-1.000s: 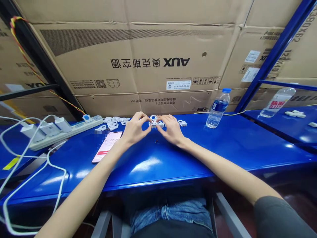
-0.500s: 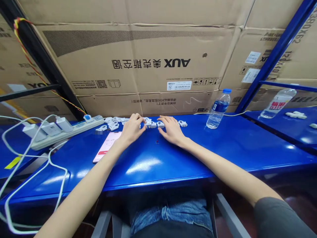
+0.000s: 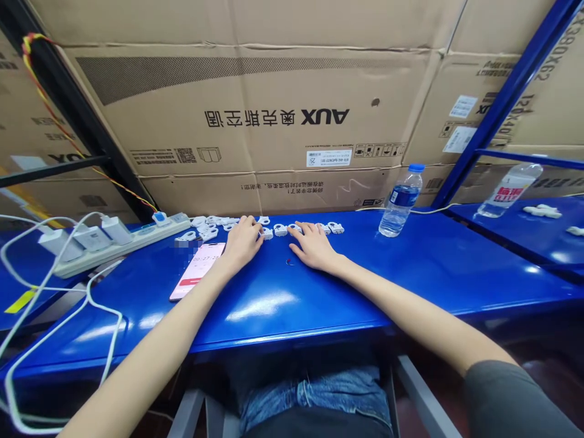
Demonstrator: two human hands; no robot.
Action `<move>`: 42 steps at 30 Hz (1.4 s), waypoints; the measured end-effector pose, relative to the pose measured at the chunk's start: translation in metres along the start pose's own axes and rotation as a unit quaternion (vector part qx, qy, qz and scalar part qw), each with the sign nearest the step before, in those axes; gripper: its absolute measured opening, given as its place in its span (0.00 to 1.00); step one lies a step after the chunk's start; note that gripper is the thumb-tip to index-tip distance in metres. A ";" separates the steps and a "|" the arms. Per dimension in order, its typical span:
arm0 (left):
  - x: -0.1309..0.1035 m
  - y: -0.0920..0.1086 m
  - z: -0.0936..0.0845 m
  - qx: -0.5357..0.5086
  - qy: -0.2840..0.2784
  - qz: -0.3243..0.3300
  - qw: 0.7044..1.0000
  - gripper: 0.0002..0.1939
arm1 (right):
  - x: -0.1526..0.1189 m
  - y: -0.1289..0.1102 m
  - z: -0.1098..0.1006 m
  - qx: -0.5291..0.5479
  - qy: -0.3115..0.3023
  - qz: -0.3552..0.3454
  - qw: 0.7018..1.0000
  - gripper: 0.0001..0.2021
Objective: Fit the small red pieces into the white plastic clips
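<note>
Several small white plastic pieces (image 3: 280, 230) lie in a row along the back of the blue table (image 3: 347, 286). My left hand (image 3: 245, 238) rests palm down at the row's left part, its fingertips at a white piece (image 3: 267, 233); whether it grips that piece is hidden. My right hand (image 3: 314, 246) lies with its fingers spread over the right part of the row, partly covering some pieces. Another white piece (image 3: 336, 228) sits just right of it. A tiny red item (image 3: 289, 262) is on the table between my hands.
Left of my left hand lie a phone (image 3: 199, 267), more white pieces (image 3: 207, 232) and a power strip (image 3: 123, 244) with chargers and looping white cables. A water bottle (image 3: 401, 201) stands at the right, before cardboard boxes (image 3: 274, 79). A second bottle (image 3: 510, 190) stands farther right.
A white piece that was raised by my left fingertips is now down in the row. My right hand has flattened, and its fingers have shifted slightly.
</note>
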State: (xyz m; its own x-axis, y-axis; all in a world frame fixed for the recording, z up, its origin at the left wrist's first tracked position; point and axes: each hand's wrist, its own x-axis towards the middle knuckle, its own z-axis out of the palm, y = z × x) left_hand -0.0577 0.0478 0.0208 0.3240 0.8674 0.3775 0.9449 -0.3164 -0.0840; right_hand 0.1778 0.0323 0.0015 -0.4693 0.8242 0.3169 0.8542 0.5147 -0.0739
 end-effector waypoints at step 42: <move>-0.006 0.001 -0.023 -0.031 0.095 -0.072 0.992 0.13 | 0.009 0.024 -0.019 0.052 0.122 0.021 0.991 0.26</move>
State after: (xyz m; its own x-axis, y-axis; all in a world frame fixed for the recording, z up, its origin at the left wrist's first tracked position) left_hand -0.0597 0.0331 0.0400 0.1655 0.8187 0.5498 0.9743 -0.2221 0.0375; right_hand 0.1980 0.0474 0.0210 -0.3545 0.7710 0.5291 0.8382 0.5128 -0.1856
